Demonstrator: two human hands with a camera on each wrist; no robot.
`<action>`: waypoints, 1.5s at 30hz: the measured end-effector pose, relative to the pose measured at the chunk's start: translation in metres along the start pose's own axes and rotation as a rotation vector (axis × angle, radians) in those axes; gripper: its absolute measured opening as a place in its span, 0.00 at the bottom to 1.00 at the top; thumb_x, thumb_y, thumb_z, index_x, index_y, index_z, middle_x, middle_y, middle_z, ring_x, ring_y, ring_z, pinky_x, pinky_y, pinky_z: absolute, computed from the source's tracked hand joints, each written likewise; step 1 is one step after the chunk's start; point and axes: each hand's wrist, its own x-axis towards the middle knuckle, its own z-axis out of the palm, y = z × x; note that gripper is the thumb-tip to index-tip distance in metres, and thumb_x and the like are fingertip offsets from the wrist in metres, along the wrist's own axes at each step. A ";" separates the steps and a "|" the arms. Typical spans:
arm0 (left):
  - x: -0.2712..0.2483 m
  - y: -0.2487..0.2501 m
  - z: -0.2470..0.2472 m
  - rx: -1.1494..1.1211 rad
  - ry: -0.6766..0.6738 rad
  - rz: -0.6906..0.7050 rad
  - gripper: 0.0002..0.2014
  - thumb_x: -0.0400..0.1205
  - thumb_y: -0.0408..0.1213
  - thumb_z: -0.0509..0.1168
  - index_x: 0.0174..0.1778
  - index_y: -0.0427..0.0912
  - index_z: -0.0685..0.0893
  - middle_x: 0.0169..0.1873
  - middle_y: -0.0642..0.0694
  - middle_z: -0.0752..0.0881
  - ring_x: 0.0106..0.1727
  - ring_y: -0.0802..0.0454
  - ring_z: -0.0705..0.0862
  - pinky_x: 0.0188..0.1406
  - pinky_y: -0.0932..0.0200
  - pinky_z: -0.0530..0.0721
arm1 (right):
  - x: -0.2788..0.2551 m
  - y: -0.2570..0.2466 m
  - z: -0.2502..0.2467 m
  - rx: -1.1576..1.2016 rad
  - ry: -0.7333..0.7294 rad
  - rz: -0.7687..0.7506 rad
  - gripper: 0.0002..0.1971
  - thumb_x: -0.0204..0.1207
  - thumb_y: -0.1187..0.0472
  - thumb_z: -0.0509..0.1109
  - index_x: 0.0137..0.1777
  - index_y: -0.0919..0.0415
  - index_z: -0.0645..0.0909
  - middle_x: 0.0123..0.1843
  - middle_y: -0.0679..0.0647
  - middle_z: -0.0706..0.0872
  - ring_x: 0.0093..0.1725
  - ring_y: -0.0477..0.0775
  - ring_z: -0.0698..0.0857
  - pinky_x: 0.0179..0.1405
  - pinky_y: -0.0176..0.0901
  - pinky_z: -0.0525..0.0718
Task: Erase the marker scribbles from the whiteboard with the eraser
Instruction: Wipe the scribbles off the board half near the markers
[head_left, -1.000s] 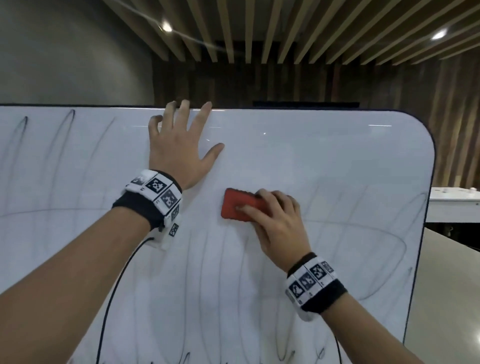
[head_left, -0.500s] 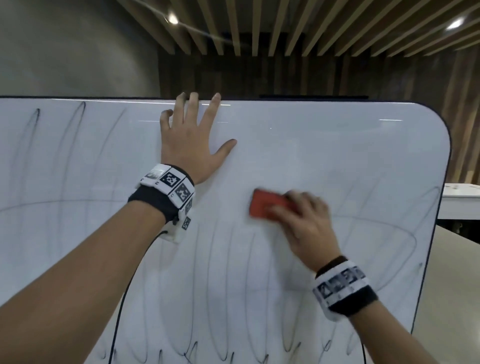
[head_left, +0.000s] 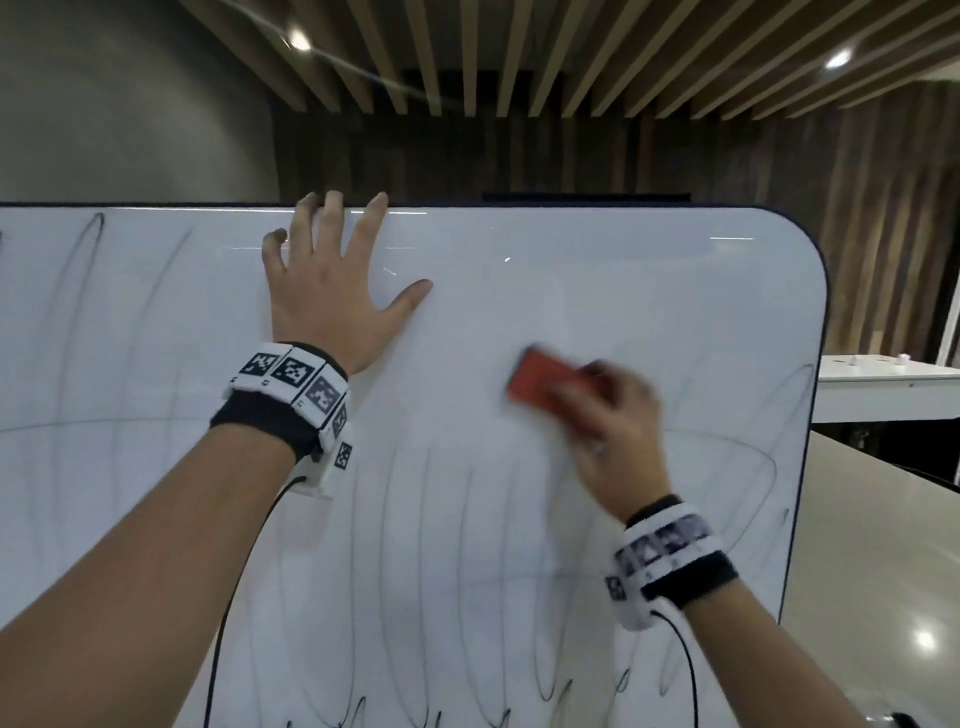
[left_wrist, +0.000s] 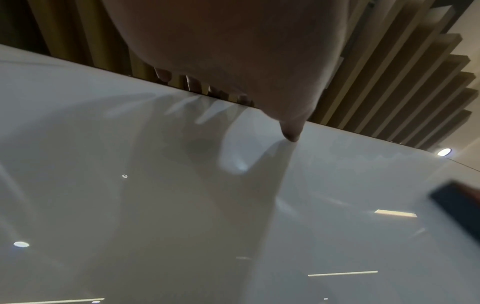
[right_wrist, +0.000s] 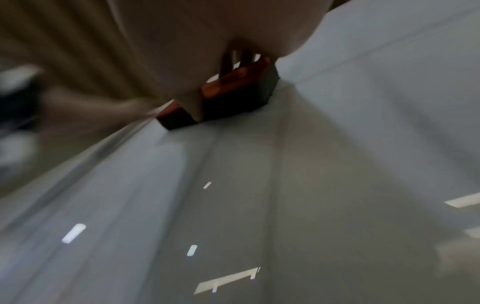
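Observation:
A white whiteboard (head_left: 597, 291) with a dark rim fills the head view. Thin black marker scribbles (head_left: 415, 545) loop across its lower half and left side; the upper middle is wiped. My right hand (head_left: 608, 431) grips a red eraser (head_left: 540, 384) and presses it on the board right of centre, blurred by motion. In the right wrist view the eraser (right_wrist: 233, 90) shows its red body and dark pad against the board. My left hand (head_left: 332, 296) lies flat on the board near its top edge, fingers spread, fingertips over the rim. The left wrist view shows the thumb (left_wrist: 291, 131) touching the board.
The board's rounded right edge (head_left: 810, 415) stands before a pale floor (head_left: 872, 545). A white table (head_left: 888, 384) stands behind at the right. Dark wooden slat walls and a slatted ceiling lie beyond. Cables hang from both wrist bands.
My right hand has slid the eraser to the right across the board's middle. The left hand has stayed flat near the top edge.

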 end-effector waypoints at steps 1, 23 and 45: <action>0.000 0.001 0.000 -0.006 -0.008 -0.008 0.40 0.82 0.73 0.52 0.87 0.54 0.57 0.83 0.39 0.64 0.86 0.37 0.59 0.79 0.31 0.61 | 0.006 0.022 -0.012 -0.004 0.141 0.172 0.21 0.72 0.60 0.71 0.66 0.51 0.86 0.66 0.64 0.80 0.62 0.67 0.79 0.66 0.66 0.77; -0.067 0.114 0.043 -0.155 -0.034 0.106 0.28 0.91 0.50 0.51 0.89 0.58 0.54 0.90 0.43 0.50 0.90 0.40 0.49 0.85 0.28 0.52 | -0.046 0.013 -0.017 -0.018 0.058 0.215 0.23 0.72 0.64 0.78 0.67 0.50 0.85 0.67 0.62 0.80 0.61 0.64 0.77 0.64 0.59 0.76; -0.082 0.146 0.050 -0.146 -0.087 -0.016 0.36 0.88 0.64 0.49 0.90 0.52 0.49 0.89 0.38 0.46 0.90 0.34 0.44 0.85 0.25 0.49 | 0.011 0.098 -0.080 -0.130 0.314 0.625 0.25 0.77 0.58 0.73 0.75 0.54 0.79 0.67 0.68 0.76 0.62 0.69 0.76 0.66 0.58 0.76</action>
